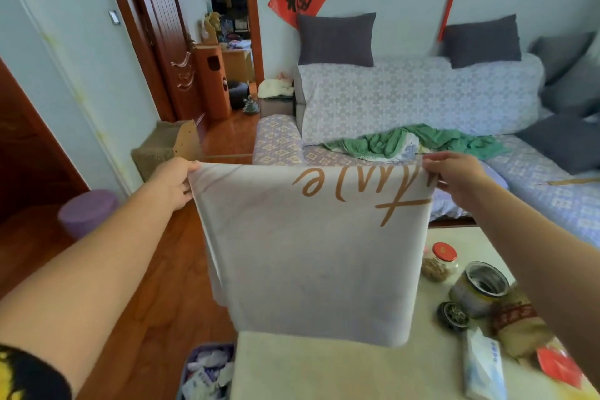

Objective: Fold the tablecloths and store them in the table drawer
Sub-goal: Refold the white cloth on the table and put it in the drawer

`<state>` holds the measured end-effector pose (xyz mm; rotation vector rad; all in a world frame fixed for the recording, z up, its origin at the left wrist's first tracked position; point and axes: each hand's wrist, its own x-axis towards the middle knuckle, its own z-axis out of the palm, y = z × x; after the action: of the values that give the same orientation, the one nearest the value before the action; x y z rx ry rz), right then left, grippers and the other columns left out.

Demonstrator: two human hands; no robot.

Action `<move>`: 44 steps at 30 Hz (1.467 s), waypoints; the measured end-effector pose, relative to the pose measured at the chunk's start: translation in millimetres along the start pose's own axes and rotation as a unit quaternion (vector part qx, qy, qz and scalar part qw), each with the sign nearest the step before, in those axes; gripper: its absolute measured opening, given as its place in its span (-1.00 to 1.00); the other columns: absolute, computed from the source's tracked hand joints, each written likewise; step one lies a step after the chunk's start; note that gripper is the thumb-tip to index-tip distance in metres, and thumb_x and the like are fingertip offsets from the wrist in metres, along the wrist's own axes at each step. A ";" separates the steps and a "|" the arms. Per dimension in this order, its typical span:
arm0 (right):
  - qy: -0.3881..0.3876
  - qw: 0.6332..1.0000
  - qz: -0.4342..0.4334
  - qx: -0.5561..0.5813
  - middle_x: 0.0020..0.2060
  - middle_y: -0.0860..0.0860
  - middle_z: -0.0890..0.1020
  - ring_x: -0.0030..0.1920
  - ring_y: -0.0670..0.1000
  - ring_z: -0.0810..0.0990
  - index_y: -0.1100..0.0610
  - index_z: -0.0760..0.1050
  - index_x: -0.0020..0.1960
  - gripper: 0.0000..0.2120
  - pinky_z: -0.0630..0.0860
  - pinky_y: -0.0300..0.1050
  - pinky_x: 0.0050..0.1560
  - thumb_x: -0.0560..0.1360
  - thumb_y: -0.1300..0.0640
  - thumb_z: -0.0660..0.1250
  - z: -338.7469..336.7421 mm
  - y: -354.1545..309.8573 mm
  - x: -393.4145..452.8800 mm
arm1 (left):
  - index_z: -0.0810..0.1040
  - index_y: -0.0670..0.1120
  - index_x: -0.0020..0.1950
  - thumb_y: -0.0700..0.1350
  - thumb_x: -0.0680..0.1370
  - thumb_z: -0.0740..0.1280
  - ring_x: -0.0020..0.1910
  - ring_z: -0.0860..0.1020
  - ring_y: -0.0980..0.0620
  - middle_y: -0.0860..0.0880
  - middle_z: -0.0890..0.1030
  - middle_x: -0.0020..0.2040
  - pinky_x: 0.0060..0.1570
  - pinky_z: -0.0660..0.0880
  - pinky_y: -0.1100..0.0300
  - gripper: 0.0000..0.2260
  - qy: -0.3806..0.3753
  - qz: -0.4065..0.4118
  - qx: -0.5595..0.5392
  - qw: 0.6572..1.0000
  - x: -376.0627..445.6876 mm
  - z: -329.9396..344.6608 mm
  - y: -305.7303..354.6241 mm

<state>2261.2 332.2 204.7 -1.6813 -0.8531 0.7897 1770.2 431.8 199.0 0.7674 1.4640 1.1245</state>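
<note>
My left forearm is filling the near-left corner, sleeve edge showing. I'm holding one grey tablecloth (311,253) up in front of me over the table (324,367). My left hand (173,182) is pinching its top-left corner and my right hand (454,174) is pinching the top-right, fingers curled on the hem. The long axis is running left to right between my fists, the cloth is hanging straight down from the fingers, and its bottom fold is sitting at the table top; touching or not, I can't tell. Both hands are equally near. I'm guessing the next fold brings the corners together. A second, green cloth (418,140) is lying bunched on the sofa (422,97). On the table: one red-lidded jar (440,261), one tin (480,291), one tissue pack (483,367).
</note>
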 end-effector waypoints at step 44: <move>0.121 0.876 0.432 -0.177 -0.10 0.14 0.62 -0.03 0.15 0.60 0.23 0.54 0.03 -0.87 0.54 -0.04 -0.17 0.52 0.39 0.35 30.2 598.3 -169.0 | 0.45 -0.34 0.38 -0.31 0.67 0.24 0.26 0.55 -0.22 -0.28 0.56 0.26 0.24 0.47 0.00 -0.71 0.180 -0.320 0.034 0.930 -53.9 -55.5 -621.9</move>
<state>2239.8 83.7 -365.6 -2.4732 -0.0116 1.0053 1798.2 156.2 -363.1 0.0867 1.8832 0.7263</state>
